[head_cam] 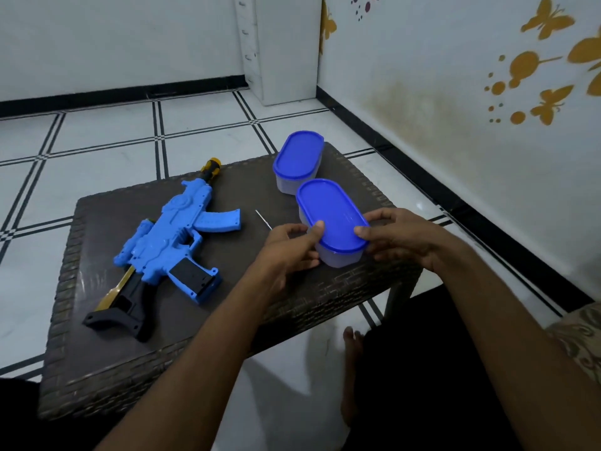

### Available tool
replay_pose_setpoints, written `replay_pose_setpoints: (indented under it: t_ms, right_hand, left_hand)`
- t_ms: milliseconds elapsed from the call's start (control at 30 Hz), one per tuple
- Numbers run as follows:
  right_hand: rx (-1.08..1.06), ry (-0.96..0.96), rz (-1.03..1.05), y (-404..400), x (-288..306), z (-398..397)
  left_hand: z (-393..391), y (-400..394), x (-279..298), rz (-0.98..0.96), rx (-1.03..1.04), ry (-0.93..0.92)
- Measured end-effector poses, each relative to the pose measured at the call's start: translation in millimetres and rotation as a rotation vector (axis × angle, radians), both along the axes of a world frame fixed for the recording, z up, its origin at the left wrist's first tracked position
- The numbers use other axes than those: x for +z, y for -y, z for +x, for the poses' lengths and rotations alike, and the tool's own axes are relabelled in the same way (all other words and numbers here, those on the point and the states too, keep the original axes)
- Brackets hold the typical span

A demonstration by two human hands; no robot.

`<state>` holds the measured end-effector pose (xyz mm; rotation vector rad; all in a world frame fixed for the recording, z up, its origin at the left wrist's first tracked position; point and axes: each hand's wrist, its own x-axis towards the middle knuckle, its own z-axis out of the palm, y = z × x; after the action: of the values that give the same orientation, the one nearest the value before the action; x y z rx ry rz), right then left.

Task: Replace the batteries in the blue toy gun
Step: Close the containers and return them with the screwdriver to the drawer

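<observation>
The blue toy gun [172, 236] lies flat on the left half of the dark woven table [107, 359], its black stock toward me and its yellow-tipped muzzle pointing away. Two clear oval containers with blue lids stand on the right half. My left hand [289, 252] and my right hand [396, 239] grip the nearer container [331, 216] from either side, thumbs on the lid's rim. The farther container [297, 157] stands untouched behind it. A thin metal screwdriver shaft [263, 219] lies between the gun and the containers; its handle is hidden.
The table stands on a white tiled floor with dark grout lines. A wall with yellow butterfly stickers [546, 102] runs along the right. My bare foot [351, 359] rests on the floor below the table's near edge. A patterned cushion [579, 340] shows at far right.
</observation>
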<state>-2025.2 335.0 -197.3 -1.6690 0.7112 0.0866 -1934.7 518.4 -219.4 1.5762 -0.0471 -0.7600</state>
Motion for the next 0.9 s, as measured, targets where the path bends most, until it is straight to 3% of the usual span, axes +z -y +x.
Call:
replay_pose_setpoints:
  t_ms: [133, 200, 333, 467, 533, 700, 800, 900]
  right_hand:
    - [-0.063, 0.017, -0.106, -3.9, -4.5, 5.6]
    - [-0.057, 0.011, -0.135, -10.0, -6.0, 9.0]
    - [-0.049, 0.029, -0.128, -15.2, -5.2, 11.9]
    - [-0.011, 0.016, -0.081, -13.6, -0.2, 4.9]
    - [-0.013, 0.019, -0.068, -13.0, -1.3, 1.5]
    - [-0.048, 0.071, 0.006, -20.1, -4.6, -4.3]
    - [-0.041, 0.087, 0.041, -30.4, -1.0, -2.9]
    - [-0.021, 0.113, 0.078, -42.8, 4.1, -0.2]
  left_hand:
    - [10.6, -15.5, -6.2, 0.641, -0.035, 0.856]
    - [22.0, -18.1, -11.1, 0.820, -0.101, 1.011]
    - [34.1, -12.7, -14.4, 0.998, -0.298, 0.896]
    - [37.2, -9.8, -8.9, 0.909, -0.282, 0.741]
    - [39.9, -14.3, -12.8, 0.704, -0.174, 0.515]
    - [18.9, -24.9, -1.0, -0.071, 0.316, -0.120]
    - [8.0, -33.7, 10.2, -0.182, 0.346, -0.221]
    - [5.0, -39.8, 15.0, -0.156, 0.316, -0.156]
